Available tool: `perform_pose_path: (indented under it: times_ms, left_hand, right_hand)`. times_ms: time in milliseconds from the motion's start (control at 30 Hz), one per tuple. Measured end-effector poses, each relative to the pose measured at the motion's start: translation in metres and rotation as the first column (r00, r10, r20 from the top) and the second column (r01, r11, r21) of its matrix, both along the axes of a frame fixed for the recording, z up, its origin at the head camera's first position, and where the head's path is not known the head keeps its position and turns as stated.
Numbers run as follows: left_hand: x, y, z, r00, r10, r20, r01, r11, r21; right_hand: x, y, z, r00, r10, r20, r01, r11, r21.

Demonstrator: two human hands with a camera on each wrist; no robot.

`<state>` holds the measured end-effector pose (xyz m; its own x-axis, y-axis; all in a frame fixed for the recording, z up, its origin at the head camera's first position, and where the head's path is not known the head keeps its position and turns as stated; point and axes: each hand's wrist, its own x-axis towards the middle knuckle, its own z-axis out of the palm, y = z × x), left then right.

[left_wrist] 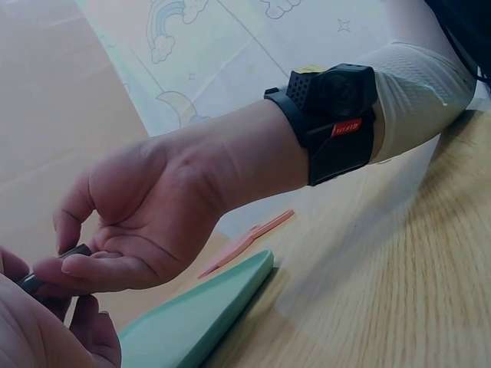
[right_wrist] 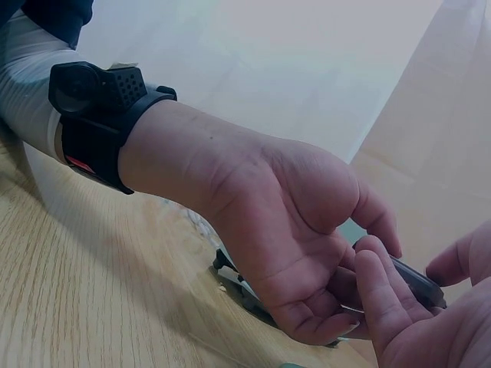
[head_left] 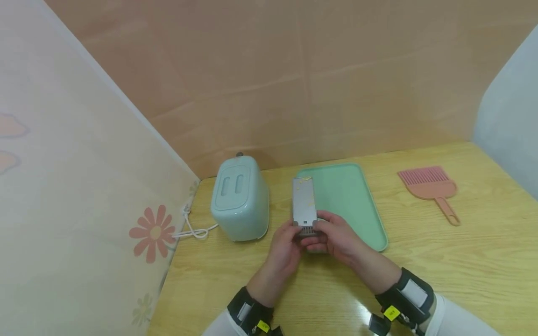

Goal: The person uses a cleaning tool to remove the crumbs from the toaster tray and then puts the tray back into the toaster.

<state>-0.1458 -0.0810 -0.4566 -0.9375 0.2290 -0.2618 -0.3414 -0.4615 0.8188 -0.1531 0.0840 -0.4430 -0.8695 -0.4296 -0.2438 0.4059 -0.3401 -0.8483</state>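
Both hands hold a slim silver crumb tray [head_left: 304, 200] by its near end, which is dark grey and slotted. Yellowish crumbs lie on its surface, mostly toward the far end. My left hand [head_left: 286, 249] grips the left corner and my right hand [head_left: 334, 235] the right one, each thumb on top with fingers curled beneath. In the right wrist view, the dark edge of the crumb tray [right_wrist: 418, 285] shows between the two hands. A pale green tray [head_left: 344, 196] lies on the table, partly under the crumb tray and right hand in the head view.
On the left stands a pale blue-green toaster [head_left: 240, 200], its white cord [head_left: 197, 232] running to the left wall. Far to the right lies a pink brush [head_left: 433, 189] with a wide ridged head and short handle. A tan backdrop [head_left: 311, 84] closes off the rear.
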Motion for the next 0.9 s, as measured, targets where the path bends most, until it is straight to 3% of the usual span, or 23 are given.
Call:
perform_pose_path:
  times_ms: [667,900]
  left_hand:
    - [0.0052,0.0069,0.0001,0.997,0.074,-0.001,-0.074,0.997,-0.02]
    - [0.0064,0.0049,0.0025,0.996,0.088,-0.031,-0.089,0.995,-0.048]
  right_hand:
    - [-0.0007,0.0014,-0.0015,0.999,0.041,-0.014,-0.041,0.999,0.023]
    - [-0.0024,0.0048,-0.0008,0.998,0.061,-0.034,-0.058,0.996,0.07]
